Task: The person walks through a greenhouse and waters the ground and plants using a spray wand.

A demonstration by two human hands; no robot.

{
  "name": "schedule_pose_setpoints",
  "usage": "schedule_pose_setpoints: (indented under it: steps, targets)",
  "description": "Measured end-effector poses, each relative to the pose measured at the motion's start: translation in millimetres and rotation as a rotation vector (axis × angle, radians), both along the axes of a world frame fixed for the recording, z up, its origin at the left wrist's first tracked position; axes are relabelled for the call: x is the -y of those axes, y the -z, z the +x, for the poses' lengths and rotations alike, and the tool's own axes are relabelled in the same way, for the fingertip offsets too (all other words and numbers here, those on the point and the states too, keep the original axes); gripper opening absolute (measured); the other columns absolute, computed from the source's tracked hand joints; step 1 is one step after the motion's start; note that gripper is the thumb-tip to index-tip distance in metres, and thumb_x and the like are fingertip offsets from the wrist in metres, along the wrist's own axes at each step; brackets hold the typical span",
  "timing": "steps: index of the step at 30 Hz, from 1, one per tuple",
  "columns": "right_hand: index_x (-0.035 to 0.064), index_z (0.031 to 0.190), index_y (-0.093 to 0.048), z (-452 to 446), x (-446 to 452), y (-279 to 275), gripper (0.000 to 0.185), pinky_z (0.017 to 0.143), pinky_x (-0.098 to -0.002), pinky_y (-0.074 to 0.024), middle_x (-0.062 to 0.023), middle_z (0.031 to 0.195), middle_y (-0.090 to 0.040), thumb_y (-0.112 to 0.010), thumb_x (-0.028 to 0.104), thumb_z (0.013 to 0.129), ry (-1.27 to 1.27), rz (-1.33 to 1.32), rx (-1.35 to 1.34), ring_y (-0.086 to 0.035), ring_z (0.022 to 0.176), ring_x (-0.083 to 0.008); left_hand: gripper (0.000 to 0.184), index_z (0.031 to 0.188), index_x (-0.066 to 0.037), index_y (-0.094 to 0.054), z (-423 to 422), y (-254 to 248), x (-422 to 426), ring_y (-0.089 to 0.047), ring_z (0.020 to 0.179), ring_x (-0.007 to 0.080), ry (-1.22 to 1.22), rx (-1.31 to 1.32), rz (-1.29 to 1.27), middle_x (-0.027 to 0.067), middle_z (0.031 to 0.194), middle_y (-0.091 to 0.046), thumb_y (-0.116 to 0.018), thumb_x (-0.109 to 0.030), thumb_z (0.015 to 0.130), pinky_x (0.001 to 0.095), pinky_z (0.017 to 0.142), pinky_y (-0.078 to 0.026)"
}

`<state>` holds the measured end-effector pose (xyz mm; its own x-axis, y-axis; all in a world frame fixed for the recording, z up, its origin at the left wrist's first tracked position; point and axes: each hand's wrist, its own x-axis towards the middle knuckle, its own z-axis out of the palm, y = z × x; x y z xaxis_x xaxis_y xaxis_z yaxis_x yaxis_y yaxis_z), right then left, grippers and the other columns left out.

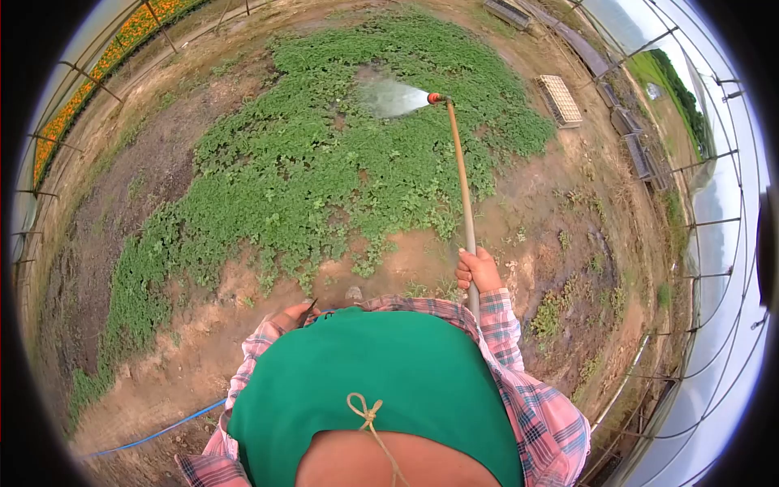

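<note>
While water fans out of the orange nozzle (435, 98), we log the work as under way, not finished. Spray (393, 98) lands on the far middle of the green plants (324, 195); the near edge and the left-hand stretch lie outside it. We judge that much of the patch may be left to wet, though we cannot tell from leaf colour which parts have had water.

Hands: our right hand (480, 270) is wrapped round the pole (460, 158), fingers closed, nozzle at its far end over the plants. Our left hand (288, 316) is low beside the green top (381, 357), a thin dark item (307, 312) at its fingers; grip cannot be told.

Containers: one pale tray (560, 101), gridded, on bare soil just beyond the right edge of the plants; no contents made out. Dark trays (639, 154) sit farther right, near the frame of the enclosure; contents unreadable. One grey tray (507, 12) at the top edge of view, contents likewise unclear. Blue hose (166, 430) lies on the ground, lower left.
</note>
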<state>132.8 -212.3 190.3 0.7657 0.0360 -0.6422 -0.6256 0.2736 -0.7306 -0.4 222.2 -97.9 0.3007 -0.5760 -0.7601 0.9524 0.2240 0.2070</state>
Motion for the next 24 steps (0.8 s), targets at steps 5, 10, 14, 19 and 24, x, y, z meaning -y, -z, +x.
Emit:
schedule_pose_setpoints:
  steps: [5,10,14,19,24]
  targets:
    - [0.0104,0.090,-0.034,-30,9,20,0.019,0.035,-0.0244,-0.0284,0.0026,0.058,-0.034,-0.053,0.012,0.090,0.020,-0.022,-0.052,-0.034,0.043,-0.0065,0.029,0.095,-0.003,-0.060,19,-88,1,-0.056,0.066,0.0135,-0.073,-0.089,0.026,0.0059,0.085,-0.063,-0.053,-0.031,0.089,0.0276,0.057,-0.048]
    - [0.0091,0.088,-0.036,-63,10,24,0.018,0.035,-0.0240,-0.0283,0.0034,0.058,-0.033,-0.053,0.014,0.091,0.171,0.053,-0.023,-0.034,0.043,-0.0064,0.023,0.092,0.000,-0.051,27,-104,-39,-0.041,0.054,0.0075,-0.307,-0.291,-0.269,0.0049,0.076,-0.048,-0.055,-0.022,0.088,0.0194,0.045,-0.038]
    - [0.0099,0.087,-0.035,-75,14,23,0.018,0.035,-0.0258,-0.0306,0.0021,0.058,-0.036,-0.053,0.012,0.090,0.268,0.056,0.043,-0.036,0.043,-0.0074,0.014,0.089,-0.003,-0.049,37,-152,-57,-0.037,0.053,0.0045,-0.509,-0.520,-0.503,0.0025,0.075,-0.041,-0.055,-0.015,0.087,0.0164,0.043,-0.034]
    - [0.0086,0.087,-0.037,-94,-16,0,0.017,0.035,-0.0234,-0.0302,0.0016,0.059,-0.037,-0.053,0.012,0.090,0.472,-0.036,0.166,-0.036,0.044,-0.0068,0.013,0.086,-0.003,-0.042,37,-163,-102,-0.035,0.053,0.0039,-0.507,-0.755,-0.656,0.0027,0.075,-0.037,-0.053,-0.011,0.087,0.0153,0.043,-0.034]
    - [0.0085,0.089,-0.038,-123,-58,-33,0.016,0.035,-0.0216,-0.0292,0.0030,0.059,-0.036,-0.053,0.012,0.090,0.574,-0.133,0.256,-0.035,0.044,-0.0052,0.016,0.094,0.001,-0.047,6,-150,-169,-0.036,0.053,0.0040,-0.433,-0.435,-0.401,0.0048,0.078,-0.043,-0.053,-0.013,0.089,0.0156,0.041,-0.033]
